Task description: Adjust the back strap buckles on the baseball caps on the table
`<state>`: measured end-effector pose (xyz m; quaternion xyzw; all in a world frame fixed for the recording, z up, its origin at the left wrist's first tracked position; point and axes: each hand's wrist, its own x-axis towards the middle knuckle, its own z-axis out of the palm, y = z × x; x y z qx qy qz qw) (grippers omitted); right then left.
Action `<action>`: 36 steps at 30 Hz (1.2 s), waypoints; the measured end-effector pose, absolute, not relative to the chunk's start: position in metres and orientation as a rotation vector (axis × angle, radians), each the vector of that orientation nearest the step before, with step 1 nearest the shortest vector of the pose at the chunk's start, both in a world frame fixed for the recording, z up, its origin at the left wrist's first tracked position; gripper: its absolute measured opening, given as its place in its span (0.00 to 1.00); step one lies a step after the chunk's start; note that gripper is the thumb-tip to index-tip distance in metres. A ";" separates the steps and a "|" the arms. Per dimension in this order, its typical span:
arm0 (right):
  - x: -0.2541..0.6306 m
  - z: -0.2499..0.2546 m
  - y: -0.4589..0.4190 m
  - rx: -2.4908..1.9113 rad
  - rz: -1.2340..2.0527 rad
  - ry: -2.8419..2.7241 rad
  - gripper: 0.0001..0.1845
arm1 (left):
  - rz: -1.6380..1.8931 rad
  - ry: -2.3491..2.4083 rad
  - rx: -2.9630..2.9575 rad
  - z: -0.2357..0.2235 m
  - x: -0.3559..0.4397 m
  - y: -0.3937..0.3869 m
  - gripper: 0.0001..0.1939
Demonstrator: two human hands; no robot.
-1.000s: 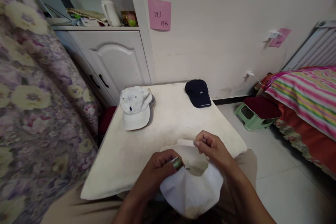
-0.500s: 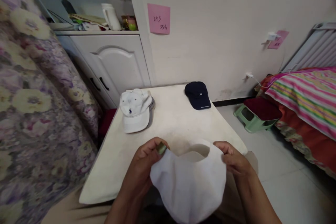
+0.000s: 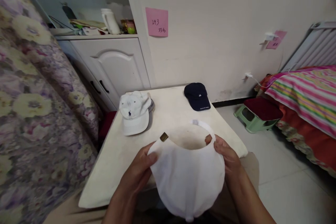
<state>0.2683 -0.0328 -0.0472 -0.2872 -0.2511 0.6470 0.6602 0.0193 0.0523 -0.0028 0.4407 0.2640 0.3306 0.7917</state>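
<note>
1. Head view: your left hand (image 3: 139, 164) and right hand (image 3: 227, 152) pinch opposite sides of a plain white cap (image 3: 189, 178), fingers closed, at the table's (image 3: 170, 108) near edge.
2. Its strap (image 3: 207, 127) curves free of the brass-coloured clasp (image 3: 164, 137); the strap-end print is illegible.
3. Beyond, a navy cap (image 3: 197, 97) bears small white lettering, unreadable; a pale cap (image 3: 134, 112), a dark emblem.
4. "243" tops the pink note (image 3: 156, 22).

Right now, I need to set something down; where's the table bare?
Between the logoed white cap and navy cap, and on the table left of the left hand. Crowded: front middle, where it and the right hand hold an unfastened cap.
</note>
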 end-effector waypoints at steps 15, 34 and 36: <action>0.270 -0.047 -0.024 -0.521 1.439 -0.557 0.17 | 0.825 0.532 0.686 -0.011 0.021 0.051 0.17; 0.259 -0.070 -0.013 -0.512 1.449 -0.258 0.08 | 0.833 0.529 0.353 -0.029 0.027 0.061 0.08; 0.259 -0.075 -0.010 -0.523 1.457 -0.197 0.10 | 0.857 0.375 0.424 -0.041 0.022 0.062 0.08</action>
